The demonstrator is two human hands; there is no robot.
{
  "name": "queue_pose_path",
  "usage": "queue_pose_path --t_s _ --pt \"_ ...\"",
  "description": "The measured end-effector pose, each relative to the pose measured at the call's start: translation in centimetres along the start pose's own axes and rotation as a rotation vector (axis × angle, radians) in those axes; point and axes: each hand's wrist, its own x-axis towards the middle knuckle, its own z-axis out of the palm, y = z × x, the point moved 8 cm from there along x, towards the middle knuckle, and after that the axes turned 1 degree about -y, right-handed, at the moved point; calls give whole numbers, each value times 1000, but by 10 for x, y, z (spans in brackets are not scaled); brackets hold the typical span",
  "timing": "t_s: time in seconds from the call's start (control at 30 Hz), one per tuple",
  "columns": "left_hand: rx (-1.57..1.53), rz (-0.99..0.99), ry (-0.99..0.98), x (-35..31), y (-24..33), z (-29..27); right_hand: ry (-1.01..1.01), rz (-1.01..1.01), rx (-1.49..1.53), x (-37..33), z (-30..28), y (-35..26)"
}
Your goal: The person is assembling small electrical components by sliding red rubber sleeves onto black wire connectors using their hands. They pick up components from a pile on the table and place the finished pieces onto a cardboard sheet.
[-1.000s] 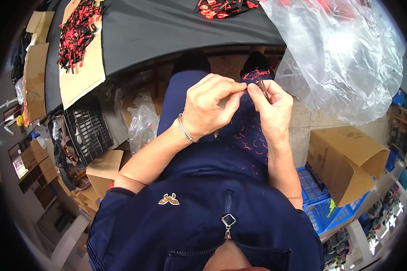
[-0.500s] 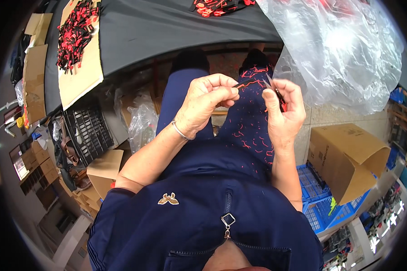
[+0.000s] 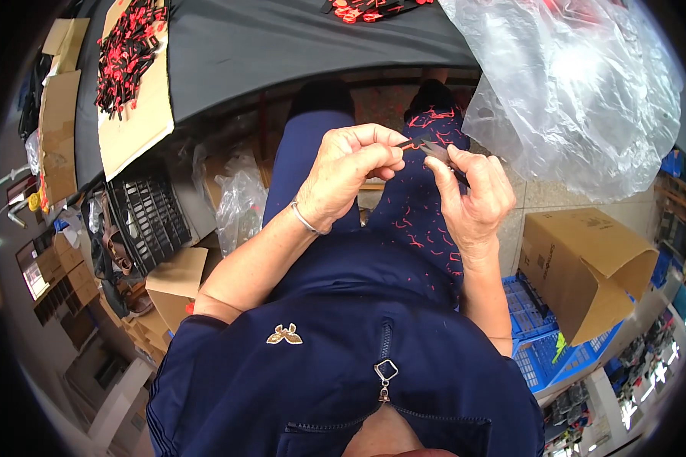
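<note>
My left hand (image 3: pixel 347 169) pinches a small black strip with a red edge (image 3: pixel 411 143) between thumb and fingertips, above my lap. Thread snips (image 3: pixel 437 151) are gripped in my right hand (image 3: pixel 476 192), mostly hidden by the fingers. Their pointed blades meet the free end of the strip; whether they are closed on it is too small to tell. Red thread scraps (image 3: pixel 427 242) lie scattered over my dark blue right trouser leg beneath the hands.
On the black-covered table (image 3: pixel 282 46), a pile of black and red pieces (image 3: pixel 126 65) rests on cardboard (image 3: pixel 149 126). Another pile (image 3: pixel 373 9) lies farther along. Clear plastic sheeting (image 3: pixel 572 99) drapes the right side. A cardboard box (image 3: pixel 579 266) sits on a blue crate (image 3: pixel 537 358); a black crate (image 3: pixel 149 221) stands left.
My right hand has turned and moved left, bringing the snips' blades from beside the strip onto its end. The loose red thread hanging from the strip no longer shows. My left hand stays put.
</note>
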Motion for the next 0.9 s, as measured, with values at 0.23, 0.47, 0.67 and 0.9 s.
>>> queue_pose_path --t_s 0.23,0.47,0.67,0.9 --pt "-7 -1 2 2 -2 -1 -31 25 58 -4 7 0" --pt "7 -2 -32 3 -3 0 -26 60 106 -4 9 4" --pt "-24 -5 -12 1 -6 2 -33 259 265 -11 13 20" --pt "-23 -18 6 0 -6 1 10 234 262 -12 6 19"
